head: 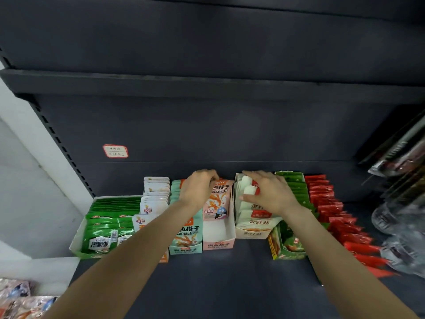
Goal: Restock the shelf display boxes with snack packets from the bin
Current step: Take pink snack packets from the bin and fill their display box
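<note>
A row of display boxes stands on the dark shelf (230, 279). My left hand (200, 187) grips the top of a pink snack packet (217, 203) standing at the back of the pink display box (218, 244), whose front part holds nothing. My right hand (269, 192) rests with curled fingers on the white packets (247, 192) in the cream display box (250, 233) beside it. A mint-green box (185, 248) of packets sits left of the pink one.
At the far left is a green box (108, 224) of green packets, then white packets (156, 194). To the right are a green box (292, 245) and a row of red packets (338, 219). Loose packets (20, 300) lie at bottom left. Hanging goods (400, 162) crowd the right edge.
</note>
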{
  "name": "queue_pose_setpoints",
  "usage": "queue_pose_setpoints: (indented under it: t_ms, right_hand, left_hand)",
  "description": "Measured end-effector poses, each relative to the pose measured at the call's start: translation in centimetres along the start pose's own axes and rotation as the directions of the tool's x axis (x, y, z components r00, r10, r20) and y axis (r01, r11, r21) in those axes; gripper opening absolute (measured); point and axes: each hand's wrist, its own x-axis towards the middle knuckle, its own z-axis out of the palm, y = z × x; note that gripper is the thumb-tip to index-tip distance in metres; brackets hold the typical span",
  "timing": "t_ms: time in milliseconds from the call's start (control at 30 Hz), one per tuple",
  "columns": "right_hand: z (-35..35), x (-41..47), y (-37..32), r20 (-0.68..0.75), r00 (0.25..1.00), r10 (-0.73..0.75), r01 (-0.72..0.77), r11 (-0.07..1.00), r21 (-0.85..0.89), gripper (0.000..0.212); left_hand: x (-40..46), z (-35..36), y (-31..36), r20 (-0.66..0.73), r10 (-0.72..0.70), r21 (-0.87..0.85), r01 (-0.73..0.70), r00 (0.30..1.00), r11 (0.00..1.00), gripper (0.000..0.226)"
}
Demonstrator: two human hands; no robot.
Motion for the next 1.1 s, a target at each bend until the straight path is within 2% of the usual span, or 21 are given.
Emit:
queue_pose_setpoints:
  t_ms: [200,333,667,733,867,1100]
  right_hand:
    - [-0.4,0.0,-0.3,-0.005,1.000,-0.016,0.016,1.000,-0.016,0.072]
    - [-0.5,-0.2,-0.4,-0.012,1.000,-0.023,0.023,1.000,-0.016,0.072]
    - [-0.5,-0.8,-1.8,-0.060,0.997,-0.051,0.051,0.999,-0.008,0.064]
    - [-0.5,-0.9,-2.0,-0.068,0.996,-0.065,0.064,0.998,-0.010,0.063]
    - [-0.7,-1.1,-3.4,-0.152,0.980,-0.127,0.136,0.989,0.054,0.055]
    - [-1.0,-1.7,-11.2,-0.193,0.956,-0.223,0.268,0.928,0.258,0.040]
  left_hand:
    - [0.5,0.8,-0.6,0.091,-0.025,0.101,0.016,0.996,0.995,0.024]
    - [0.6,1.0,-0.8,0.126,0.016,0.166,-0.038,0.992,0.985,0.028]
    - [0.5,-0.3,-1.7,0.204,0.107,0.159,-0.141,0.973,0.977,0.031]
    - [0.0,-0.8,-1.6,0.179,0.123,0.143,-0.150,0.976,0.978,0.030]
    - [-2.0,-2.7,-1.4,0.028,0.132,0.096,-0.134,0.991,0.986,0.025]
    - [-7.0,-8.2,-3.6,-0.155,0.067,0.119,-0.048,0.986,0.992,0.027]
